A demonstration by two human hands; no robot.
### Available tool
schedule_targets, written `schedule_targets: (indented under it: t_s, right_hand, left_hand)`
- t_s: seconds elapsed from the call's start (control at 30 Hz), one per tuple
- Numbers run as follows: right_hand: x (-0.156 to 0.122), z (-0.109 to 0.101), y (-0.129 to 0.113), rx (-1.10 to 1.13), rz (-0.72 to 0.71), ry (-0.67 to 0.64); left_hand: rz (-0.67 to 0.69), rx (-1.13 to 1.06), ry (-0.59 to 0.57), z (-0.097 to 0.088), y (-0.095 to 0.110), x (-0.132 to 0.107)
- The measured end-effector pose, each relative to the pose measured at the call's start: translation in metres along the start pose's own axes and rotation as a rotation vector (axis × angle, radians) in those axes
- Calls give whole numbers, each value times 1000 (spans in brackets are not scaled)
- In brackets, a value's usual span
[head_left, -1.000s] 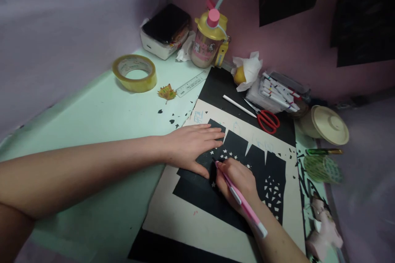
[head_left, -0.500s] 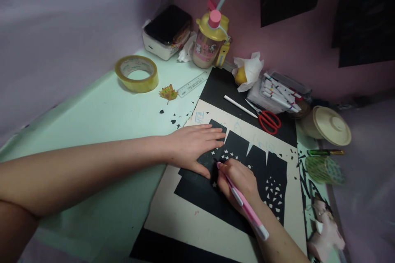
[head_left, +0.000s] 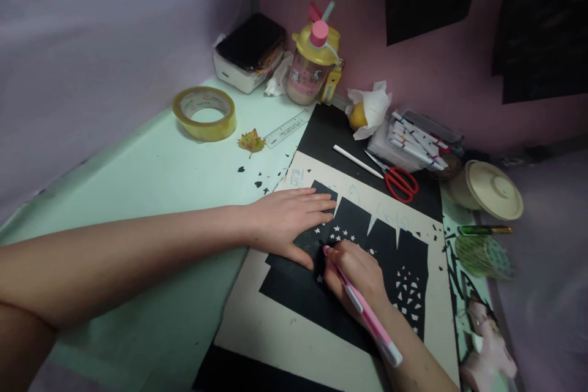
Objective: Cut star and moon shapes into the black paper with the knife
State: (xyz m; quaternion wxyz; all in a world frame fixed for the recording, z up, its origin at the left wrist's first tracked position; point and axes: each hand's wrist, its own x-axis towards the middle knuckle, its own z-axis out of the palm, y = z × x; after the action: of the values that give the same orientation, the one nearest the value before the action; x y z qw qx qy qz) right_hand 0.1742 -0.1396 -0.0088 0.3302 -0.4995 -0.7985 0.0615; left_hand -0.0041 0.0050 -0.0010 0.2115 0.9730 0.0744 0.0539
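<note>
Black paper [head_left: 294,295] lies on a pale board, with small stars and angular shapes cut out of it. Across its upper left part my left hand [head_left: 294,220] is spread flat, fingers stretched out and thumb pointing toward the tool tip. My right hand [head_left: 356,272] grips a pink pen-shaped craft knife [head_left: 370,312] whose white end points back toward me. Its tip meets the paper just below a row of cut stars [head_left: 339,237]; the blade itself is too small to make out.
Red-handled scissors [head_left: 400,184] and a white stick [head_left: 358,161] lie beyond the paper. Around stand a tape roll [head_left: 205,127], a bottle [head_left: 305,76], a box of markers [head_left: 416,144] and a lidded container [head_left: 491,190]. A leaf [head_left: 252,142] touches a ruler [head_left: 288,128].
The whole view has shifted slightly, so things sit a little lower. Both hands keep their places on the paper, and the knife tip has barely moved.
</note>
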Motion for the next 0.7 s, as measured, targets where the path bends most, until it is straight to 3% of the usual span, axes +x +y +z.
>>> schedule_targets:
  t_s: [0.7]
  right_hand:
    - [-3, 1, 2, -17, 4, 9]
  left_hand:
    - [-11, -17, -6, 0, 0, 0]
